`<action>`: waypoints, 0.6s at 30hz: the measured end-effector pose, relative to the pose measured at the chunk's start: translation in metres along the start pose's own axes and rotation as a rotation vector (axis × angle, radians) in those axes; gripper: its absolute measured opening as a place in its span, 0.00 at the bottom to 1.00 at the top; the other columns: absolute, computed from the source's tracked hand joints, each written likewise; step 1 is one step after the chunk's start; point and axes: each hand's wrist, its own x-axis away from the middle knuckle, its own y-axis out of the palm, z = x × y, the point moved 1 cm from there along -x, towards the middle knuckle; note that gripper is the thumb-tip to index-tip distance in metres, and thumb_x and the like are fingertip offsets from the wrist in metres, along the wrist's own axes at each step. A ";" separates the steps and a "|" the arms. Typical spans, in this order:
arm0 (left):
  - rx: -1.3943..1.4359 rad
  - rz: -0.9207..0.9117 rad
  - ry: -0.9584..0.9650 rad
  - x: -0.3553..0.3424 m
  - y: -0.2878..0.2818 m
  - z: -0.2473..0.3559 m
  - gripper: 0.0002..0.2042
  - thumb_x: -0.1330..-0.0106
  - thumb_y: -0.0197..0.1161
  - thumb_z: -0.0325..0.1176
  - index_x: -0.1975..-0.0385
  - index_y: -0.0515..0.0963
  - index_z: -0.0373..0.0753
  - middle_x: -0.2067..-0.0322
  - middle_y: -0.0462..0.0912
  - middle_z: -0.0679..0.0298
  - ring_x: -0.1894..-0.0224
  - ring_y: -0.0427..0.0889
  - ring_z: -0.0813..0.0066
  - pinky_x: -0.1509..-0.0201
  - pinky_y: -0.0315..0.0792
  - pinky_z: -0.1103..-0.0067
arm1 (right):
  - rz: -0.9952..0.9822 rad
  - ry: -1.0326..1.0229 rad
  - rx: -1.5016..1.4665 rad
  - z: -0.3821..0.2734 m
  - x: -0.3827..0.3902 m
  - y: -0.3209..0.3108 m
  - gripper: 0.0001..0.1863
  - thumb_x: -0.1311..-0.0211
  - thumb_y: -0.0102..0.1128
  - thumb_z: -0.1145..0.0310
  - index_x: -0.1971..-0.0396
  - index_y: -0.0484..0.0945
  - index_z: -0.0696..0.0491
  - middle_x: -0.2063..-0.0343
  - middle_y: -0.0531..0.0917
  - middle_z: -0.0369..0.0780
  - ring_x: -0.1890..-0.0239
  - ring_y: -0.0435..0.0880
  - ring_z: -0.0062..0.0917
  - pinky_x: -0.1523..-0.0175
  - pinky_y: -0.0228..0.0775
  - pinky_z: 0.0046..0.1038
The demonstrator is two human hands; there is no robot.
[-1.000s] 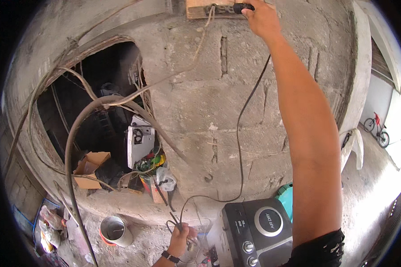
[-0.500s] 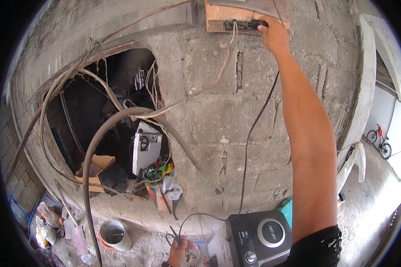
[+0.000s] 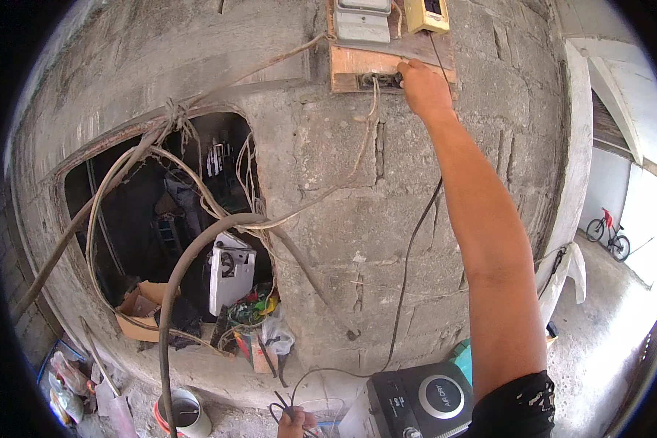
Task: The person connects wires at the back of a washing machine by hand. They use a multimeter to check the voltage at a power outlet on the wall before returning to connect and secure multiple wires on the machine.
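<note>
My right hand (image 3: 426, 89) reaches up to the socket strip (image 3: 378, 80) on a wooden board. Its fingers are closed around a black plug (image 3: 398, 79), mostly hidden by them, at the strip's right end. Low in the view, my left hand (image 3: 293, 423) grips a looped black cord (image 3: 279, 404). A black cord (image 3: 410, 255) hangs down the wall from near my right hand to the appliance (image 3: 387, 398), which has a black top, a round silver-rimmed disc and a knob. A pale cable (image 3: 374, 102) comes out of the strip's left side.
A block wall (image 3: 336, 241) has an opening at left, crossed by thick cables (image 3: 175, 292). A cardboard box (image 3: 140, 310), a white panel (image 3: 231, 281) and plastic bags sit in it. Below stands a bucket (image 3: 197, 420). Grey and yellow boxes (image 3: 425, 16) hang above. A bicycle (image 3: 609, 235) stands far right.
The view has tilted upward, bringing the boxes above the board into sight. My right hand has moved in toward the socket strip, hiding more of the plug. My left hand still grips the cord.
</note>
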 end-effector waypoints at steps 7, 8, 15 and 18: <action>0.037 -0.020 -0.083 -0.006 0.004 -0.013 0.12 0.24 0.58 0.42 0.48 0.71 0.43 0.67 0.82 0.67 0.69 0.81 0.79 0.73 0.72 0.82 | 0.010 -0.015 0.019 -0.002 -0.010 0.000 0.12 0.35 0.54 0.77 0.55 0.81 0.52 0.50 0.82 0.43 0.51 0.86 0.42 0.52 0.82 0.41; 0.021 -0.018 -0.134 -0.005 0.005 -0.010 0.12 0.24 0.58 0.42 0.48 0.72 0.43 0.67 0.83 0.67 0.69 0.81 0.79 0.73 0.72 0.82 | 0.015 -0.009 0.015 0.000 -0.010 0.002 0.11 0.36 0.58 0.74 0.55 0.81 0.52 0.51 0.82 0.44 0.51 0.85 0.43 0.51 0.81 0.42; -0.037 -0.059 -0.070 -0.018 -0.006 -0.039 0.16 0.24 0.58 0.47 0.51 0.72 0.39 0.66 0.84 0.64 0.65 0.83 0.74 0.61 0.77 0.76 | 0.091 0.005 -0.015 0.004 0.000 0.010 0.13 0.36 0.64 0.66 0.53 0.83 0.50 0.56 0.85 0.47 0.55 0.86 0.45 0.49 0.78 0.44; -0.062 -0.015 -0.160 -0.021 -0.014 -0.058 0.13 0.23 0.58 0.44 0.56 0.71 0.40 0.68 0.83 0.64 0.66 0.84 0.75 0.60 0.77 0.76 | 0.116 -0.006 -0.041 -0.003 0.029 0.034 0.16 0.34 0.63 0.63 0.50 0.81 0.51 0.55 0.84 0.47 0.53 0.84 0.44 0.48 0.77 0.43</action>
